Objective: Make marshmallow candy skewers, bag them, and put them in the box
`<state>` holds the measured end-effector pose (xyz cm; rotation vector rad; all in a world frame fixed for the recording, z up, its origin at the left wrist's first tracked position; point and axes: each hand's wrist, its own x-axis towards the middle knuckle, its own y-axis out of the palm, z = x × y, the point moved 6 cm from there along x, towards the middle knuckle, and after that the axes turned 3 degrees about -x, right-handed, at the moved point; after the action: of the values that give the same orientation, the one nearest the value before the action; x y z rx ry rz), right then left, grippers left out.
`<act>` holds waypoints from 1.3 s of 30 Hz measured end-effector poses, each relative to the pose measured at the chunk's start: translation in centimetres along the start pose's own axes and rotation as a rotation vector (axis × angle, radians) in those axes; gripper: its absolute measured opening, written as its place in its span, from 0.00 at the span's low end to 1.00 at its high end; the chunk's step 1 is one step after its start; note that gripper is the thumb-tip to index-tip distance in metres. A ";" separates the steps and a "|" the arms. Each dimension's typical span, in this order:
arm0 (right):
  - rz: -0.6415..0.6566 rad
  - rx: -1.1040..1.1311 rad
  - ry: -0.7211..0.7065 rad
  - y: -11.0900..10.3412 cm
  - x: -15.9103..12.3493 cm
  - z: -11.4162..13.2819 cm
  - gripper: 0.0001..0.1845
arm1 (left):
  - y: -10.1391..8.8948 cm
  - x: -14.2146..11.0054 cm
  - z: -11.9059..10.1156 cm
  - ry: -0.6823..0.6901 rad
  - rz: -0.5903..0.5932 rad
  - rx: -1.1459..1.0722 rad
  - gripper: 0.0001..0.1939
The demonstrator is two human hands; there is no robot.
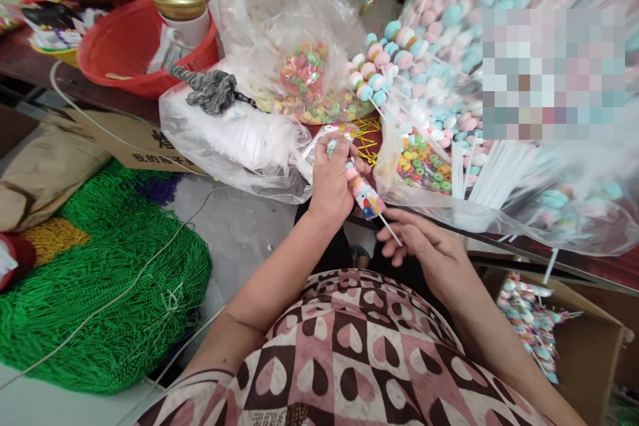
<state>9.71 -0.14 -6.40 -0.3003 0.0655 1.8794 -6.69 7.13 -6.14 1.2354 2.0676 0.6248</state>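
My left hand (330,181) is closed around a candy skewer (360,190), a stick strung with pastel sweets inside a printed clear sleeve. My right hand (417,243) pinches the skewer's bare white stick end just below the sleeve. Both hands work at the table's front edge, over my lap. Behind them lie clear bags of small coloured ring candies (305,76) and a pile of pink, white and blue marshmallow skewers (384,60).
A red basket (124,46) with a gold-lidded jar (180,10) stands at the back left. A bundle of white sticks (492,173) lies right. A cardboard box (589,339) of finished skewers sits lower right; green netting (100,279) covers the floor left.
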 end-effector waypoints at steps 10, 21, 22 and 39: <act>-0.050 0.143 0.100 0.6 0.6 -2.0 0.18 | 0.3 -5.1 4.0 -0.367 0.384 0.108 0.20; -0.147 -0.024 0.003 0.0 0.4 -0.8 0.19 | -0.1 -4.9 2.6 0.158 0.483 0.949 0.15; -0.147 -0.004 0.005 0.0 0.5 -0.9 0.19 | -0.1 -5.0 2.6 0.143 0.501 0.934 0.15; -0.100 0.142 0.050 2.1 0.1 -1.0 0.19 | 0.9 -5.5 4.3 -0.407 0.383 0.070 0.19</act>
<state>7.89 -0.91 -7.64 -0.2485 0.2136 1.7584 -1.09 2.88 -6.90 1.6637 1.5422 0.4226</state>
